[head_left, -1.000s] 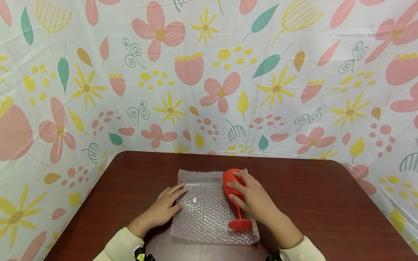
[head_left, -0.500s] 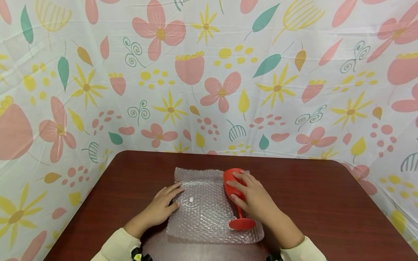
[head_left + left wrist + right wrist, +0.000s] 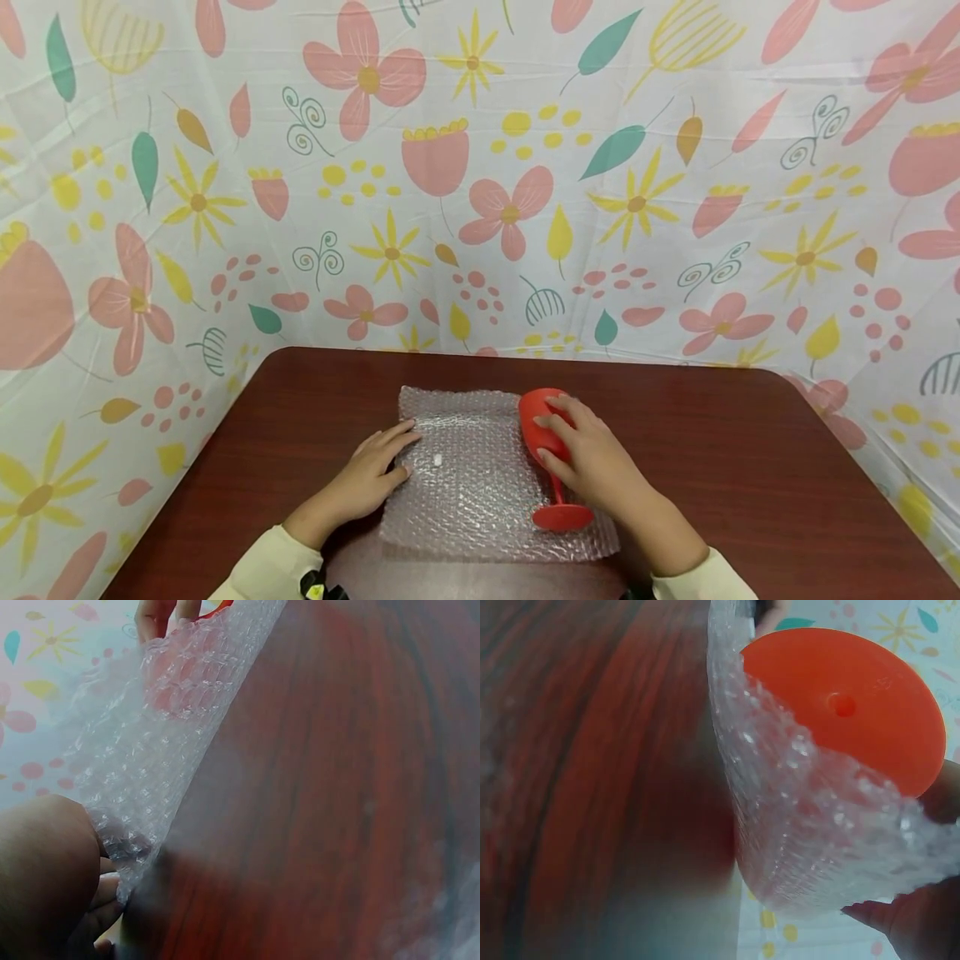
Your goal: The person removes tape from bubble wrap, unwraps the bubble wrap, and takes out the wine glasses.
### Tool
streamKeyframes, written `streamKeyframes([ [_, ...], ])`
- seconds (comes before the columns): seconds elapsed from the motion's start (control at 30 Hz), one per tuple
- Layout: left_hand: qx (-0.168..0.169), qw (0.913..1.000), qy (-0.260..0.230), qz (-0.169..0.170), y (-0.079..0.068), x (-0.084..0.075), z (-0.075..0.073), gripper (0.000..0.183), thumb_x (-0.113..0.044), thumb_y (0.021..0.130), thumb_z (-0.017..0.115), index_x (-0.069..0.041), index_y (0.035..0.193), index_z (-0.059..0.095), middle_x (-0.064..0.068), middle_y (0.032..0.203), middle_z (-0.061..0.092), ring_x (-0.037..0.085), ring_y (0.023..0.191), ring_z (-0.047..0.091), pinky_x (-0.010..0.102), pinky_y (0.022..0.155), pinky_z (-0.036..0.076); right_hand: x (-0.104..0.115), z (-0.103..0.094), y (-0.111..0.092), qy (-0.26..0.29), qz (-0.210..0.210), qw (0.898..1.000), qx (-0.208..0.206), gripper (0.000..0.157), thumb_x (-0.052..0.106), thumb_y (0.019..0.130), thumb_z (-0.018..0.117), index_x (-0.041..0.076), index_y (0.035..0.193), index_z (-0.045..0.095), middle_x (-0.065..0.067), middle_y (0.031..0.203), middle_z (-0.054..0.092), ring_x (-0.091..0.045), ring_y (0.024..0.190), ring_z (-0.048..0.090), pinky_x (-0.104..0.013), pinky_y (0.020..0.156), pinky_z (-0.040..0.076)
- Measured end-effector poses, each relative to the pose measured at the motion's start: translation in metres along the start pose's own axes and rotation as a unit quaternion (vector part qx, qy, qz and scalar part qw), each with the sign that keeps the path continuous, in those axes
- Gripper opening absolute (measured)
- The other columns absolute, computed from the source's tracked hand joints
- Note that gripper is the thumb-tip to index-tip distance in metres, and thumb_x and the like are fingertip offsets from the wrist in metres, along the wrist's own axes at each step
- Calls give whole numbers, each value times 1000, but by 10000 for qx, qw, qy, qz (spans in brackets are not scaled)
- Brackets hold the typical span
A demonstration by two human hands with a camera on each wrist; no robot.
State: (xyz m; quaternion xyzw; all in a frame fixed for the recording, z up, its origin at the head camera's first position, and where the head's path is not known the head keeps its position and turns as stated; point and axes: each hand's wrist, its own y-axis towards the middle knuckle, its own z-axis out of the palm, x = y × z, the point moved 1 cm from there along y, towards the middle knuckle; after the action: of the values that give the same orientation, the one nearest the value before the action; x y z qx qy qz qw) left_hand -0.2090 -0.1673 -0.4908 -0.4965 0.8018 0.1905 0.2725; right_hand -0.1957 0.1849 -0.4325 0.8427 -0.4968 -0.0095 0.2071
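Observation:
A red goblet (image 3: 550, 433) lies on its side along the right part of a bubble wrap sheet (image 3: 472, 492), its round foot toward me. My right hand (image 3: 603, 467) holds the goblet's bowl, fingers curved over it. In the right wrist view the goblet's foot (image 3: 847, 705) shows its underside, with bubble wrap (image 3: 802, 825) partly covering it. My left hand (image 3: 363, 479) rests its extended fingers on the wrap's left edge. The left wrist view shows that hand's fingers (image 3: 105, 904) beside the wrap's edge, partly hidden.
A small white piece (image 3: 438, 459) sits on the wrap's left part. Everything rests on a dark red-brown wooden table (image 3: 712, 450). Behind and around it hangs a white cloth (image 3: 480, 208) with flowers and leaves.
My right hand and the goblet have shifted slightly right. The left hand has drifted a little left. Both side edges of the wrap now lie farther apart.

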Motion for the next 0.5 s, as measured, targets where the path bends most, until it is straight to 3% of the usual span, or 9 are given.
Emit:
streamKeyframes([
  [0.2,-49,9999,-49,-88,0,2,-1,52,-18,102,55,-13,153,44,6,167,28,40,154,22,67,120,13,-3,-2,0,5,-166,9998,-55,52,31,87,79,12,134,66,-13,146,55,-38,140,47,-60,109,42],
  [0.5,-127,9998,-57,-110,0,2,-1,52,-15,101,55,-12,152,45,8,166,29,39,153,24,67,120,16,-13,-1,-7,-126,-127,9996,-211,50,27,88,77,18,136,65,-18,143,51,-38,128,53,-57,105,46],
])
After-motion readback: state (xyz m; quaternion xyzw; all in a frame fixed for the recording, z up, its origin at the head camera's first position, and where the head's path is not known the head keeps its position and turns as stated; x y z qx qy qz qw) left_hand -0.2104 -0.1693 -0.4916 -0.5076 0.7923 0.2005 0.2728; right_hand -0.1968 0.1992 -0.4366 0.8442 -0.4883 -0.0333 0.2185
